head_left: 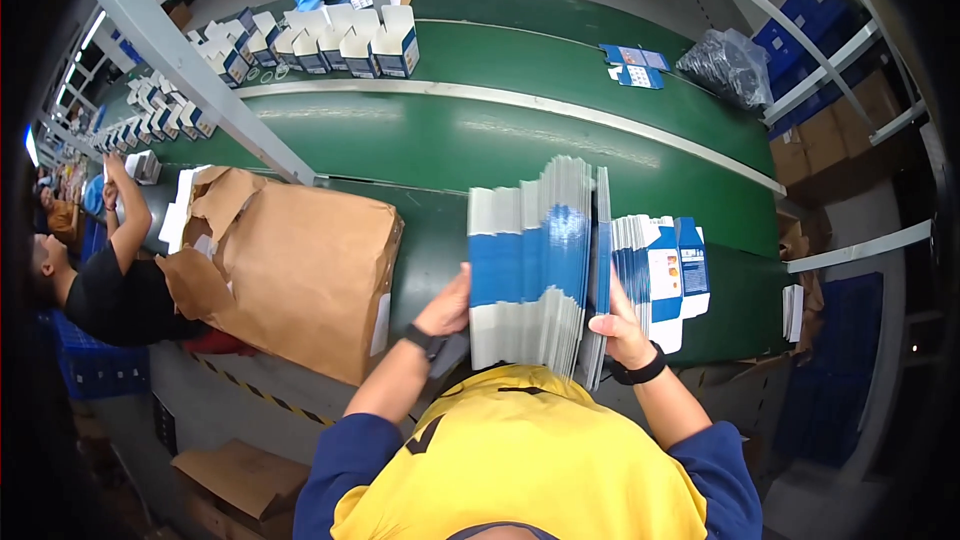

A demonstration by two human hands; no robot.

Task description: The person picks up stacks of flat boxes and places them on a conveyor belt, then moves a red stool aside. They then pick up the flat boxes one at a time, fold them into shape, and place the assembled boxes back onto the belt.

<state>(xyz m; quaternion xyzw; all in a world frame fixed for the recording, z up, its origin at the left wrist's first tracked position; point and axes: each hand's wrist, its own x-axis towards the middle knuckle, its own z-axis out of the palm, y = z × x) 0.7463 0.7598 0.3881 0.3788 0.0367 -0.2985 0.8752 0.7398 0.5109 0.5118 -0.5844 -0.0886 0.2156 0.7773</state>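
Observation:
Between my two hands stands a thick stack of flattened blue-and-white cartons [525, 270], fanned slightly along its upper edge. My left hand [447, 302] presses against its left side, the fingers mostly hidden behind it. On the other side my right hand [625, 328] grips the stack's right end, thumb toward me, where a few cartons [601, 240] stand a little apart from the rest. Just beyond that hand, more flat cartons [665, 270] lean in a row on the green table, printed faces showing.
A large brown paper package [300, 270], torn at its left end, lies left of me. Opened boxes [350, 45] stand in rows across the green conveyor [480, 135]. A grey post [190, 70] rises at left. A co-worker in a black shirt [120, 290] reaches over the table.

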